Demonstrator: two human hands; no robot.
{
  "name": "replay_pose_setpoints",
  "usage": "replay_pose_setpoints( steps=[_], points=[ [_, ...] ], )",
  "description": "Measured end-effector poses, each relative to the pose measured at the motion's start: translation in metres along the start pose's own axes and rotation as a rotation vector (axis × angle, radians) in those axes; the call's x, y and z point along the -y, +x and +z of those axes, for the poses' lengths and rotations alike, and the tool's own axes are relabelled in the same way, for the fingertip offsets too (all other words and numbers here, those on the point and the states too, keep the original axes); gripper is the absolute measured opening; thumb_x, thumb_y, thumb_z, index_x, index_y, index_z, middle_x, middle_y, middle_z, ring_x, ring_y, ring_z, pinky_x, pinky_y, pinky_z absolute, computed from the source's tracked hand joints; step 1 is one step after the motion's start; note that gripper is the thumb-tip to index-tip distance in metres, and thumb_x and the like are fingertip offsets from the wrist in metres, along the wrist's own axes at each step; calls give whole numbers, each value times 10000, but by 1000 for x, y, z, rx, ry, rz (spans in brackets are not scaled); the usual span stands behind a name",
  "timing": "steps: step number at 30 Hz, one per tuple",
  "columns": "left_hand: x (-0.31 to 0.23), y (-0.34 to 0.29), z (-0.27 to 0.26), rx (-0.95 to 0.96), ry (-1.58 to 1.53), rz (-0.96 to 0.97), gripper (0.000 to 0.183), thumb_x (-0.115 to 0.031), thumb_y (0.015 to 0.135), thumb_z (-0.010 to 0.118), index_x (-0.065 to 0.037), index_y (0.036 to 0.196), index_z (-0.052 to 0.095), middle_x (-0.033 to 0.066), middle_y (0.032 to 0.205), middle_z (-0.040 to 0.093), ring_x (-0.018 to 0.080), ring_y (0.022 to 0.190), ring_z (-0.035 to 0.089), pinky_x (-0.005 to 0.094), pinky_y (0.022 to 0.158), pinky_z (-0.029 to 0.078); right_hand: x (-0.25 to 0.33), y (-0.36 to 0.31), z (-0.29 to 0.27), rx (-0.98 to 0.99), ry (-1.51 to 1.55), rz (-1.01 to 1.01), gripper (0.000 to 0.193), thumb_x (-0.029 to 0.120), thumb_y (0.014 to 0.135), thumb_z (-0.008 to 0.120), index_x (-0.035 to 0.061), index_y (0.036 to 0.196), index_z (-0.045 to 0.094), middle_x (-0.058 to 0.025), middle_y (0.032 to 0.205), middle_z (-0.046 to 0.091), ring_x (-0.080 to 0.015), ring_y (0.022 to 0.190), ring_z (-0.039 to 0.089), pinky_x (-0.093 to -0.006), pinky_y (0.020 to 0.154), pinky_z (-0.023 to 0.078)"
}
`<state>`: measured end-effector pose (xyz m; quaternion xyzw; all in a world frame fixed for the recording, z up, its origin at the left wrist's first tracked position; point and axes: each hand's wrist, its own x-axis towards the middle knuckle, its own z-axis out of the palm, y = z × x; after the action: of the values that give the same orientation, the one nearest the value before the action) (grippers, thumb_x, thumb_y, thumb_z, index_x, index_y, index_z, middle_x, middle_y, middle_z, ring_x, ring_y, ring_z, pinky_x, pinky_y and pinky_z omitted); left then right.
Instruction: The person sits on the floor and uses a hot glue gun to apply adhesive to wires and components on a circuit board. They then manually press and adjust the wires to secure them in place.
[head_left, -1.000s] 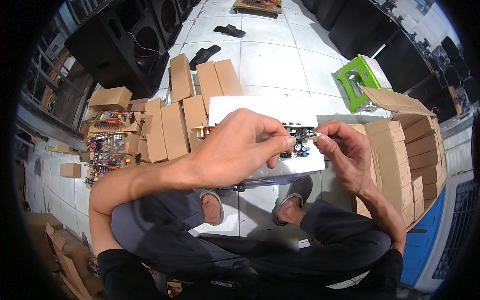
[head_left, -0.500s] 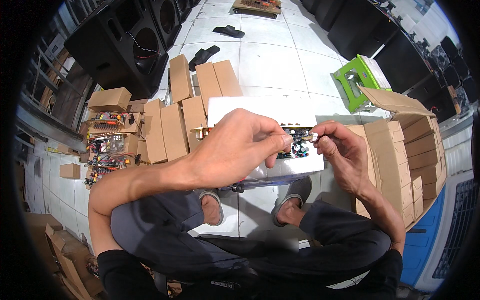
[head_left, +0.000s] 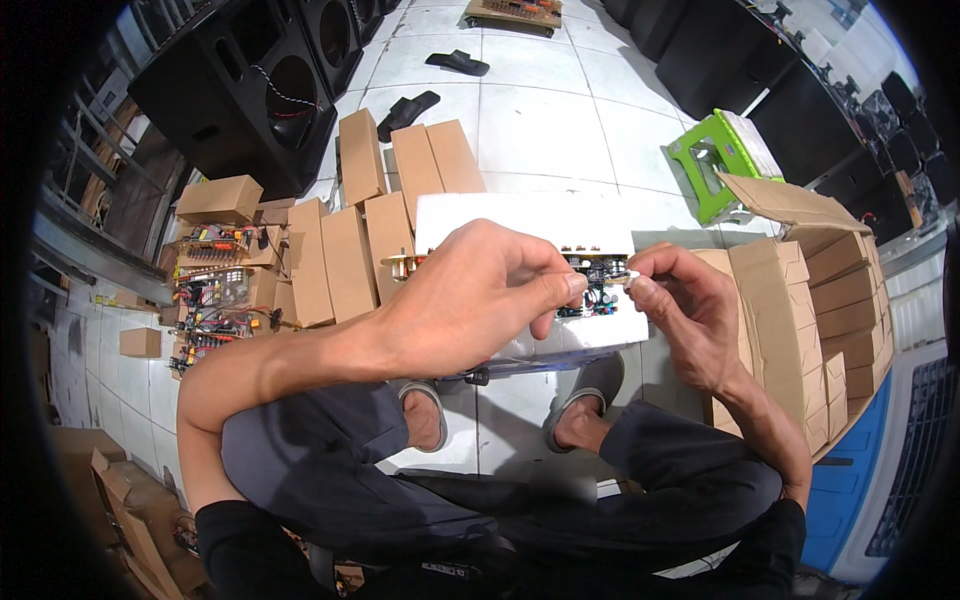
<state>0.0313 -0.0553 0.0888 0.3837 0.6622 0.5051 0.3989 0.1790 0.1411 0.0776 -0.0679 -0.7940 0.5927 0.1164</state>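
Observation:
My right hand (head_left: 690, 312) pinches a small white plug connector (head_left: 632, 279) between thumb and fingertips, at the right end of a circuit board (head_left: 602, 300). Short thin wires run from the plug toward my left hand (head_left: 480, 292). That hand reaches across the board with thumb and index finger pressed together; what lies between those fingertips is too small to make out. Dark and colored parts crowd the board, and my left hand covers its middle. Beneath it is a white foam block (head_left: 520, 212), between my knees and the cartons.
Brown cardboard boxes (head_left: 345, 260) stand at the left, beside stacked circuit boards (head_left: 215, 290). On the right are an open carton (head_left: 790, 300) of smaller boxes and a green step stool (head_left: 712, 160). Black speaker cabinets (head_left: 240, 100) line the far left; two black slippers (head_left: 457, 63) lie ahead.
The white plug has turned slightly in my right fingertips, and the right thumb and fingers have shifted a little around it. My left hand stays nearly still.

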Motion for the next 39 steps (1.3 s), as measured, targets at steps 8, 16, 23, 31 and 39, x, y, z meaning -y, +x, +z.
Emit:
replay_pose_setpoints(
  steps=[8, 16, 23, 31, 39],
  points=[
    [-6, 1, 3, -20, 69, -49, 235, -188, 986, 619, 15, 935, 727, -1, 665, 626, 44, 616, 545, 210, 564, 415, -13, 0, -4, 2, 49, -48, 105, 82, 987, 620, -15, 1027, 628, -13, 905, 613, -75, 839, 538, -242, 757, 456],
    [-3, 0, 2, -34, -88, -19, 195, -120, 990, 601, 49, 975, 697, 21, 720, 644, 45, 641, 555, 201, 583, 432, -20, 0, -4, 10, 90, -24, 135, 76, 989, 610, -27, 1074, 627, -56, 966, 653, -111, 910, 589, -293, 845, 490],
    [-5, -3, 0, -59, -100, -7, 197, -122, 990, 600, 51, 976, 694, 24, 726, 646, 45, 649, 564, 198, 595, 448, -28, 3, 0, 11, -125, 83, 194, 129, 979, 631, -43, 1066, 651, -96, 933, 695, -140, 817, 621, -309, 758, 516],
    [-4, -3, -1, -73, -115, 0, 183, -110, 978, 618, 54, 995, 698, 29, 765, 660, 45, 688, 581, 197, 630, 478, -24, 4, 0, 79, -337, 175, 279, 227, 958, 649, -28, 1067, 681, -149, 899, 708, -196, 726, 633, -344, 675, 518],
    [-9, -6, -1, -95, -140, 45, 182, -103, 964, 632, 59, 1007, 704, 35, 772, 672, 49, 686, 593, 202, 637, 487, -17, 4, 2, 143, -397, 207, 271, 216, 955, 644, -24, 1075, 682, -159, 864, 687, -201, 669, 607, -369, 653, 509]
  ],
)
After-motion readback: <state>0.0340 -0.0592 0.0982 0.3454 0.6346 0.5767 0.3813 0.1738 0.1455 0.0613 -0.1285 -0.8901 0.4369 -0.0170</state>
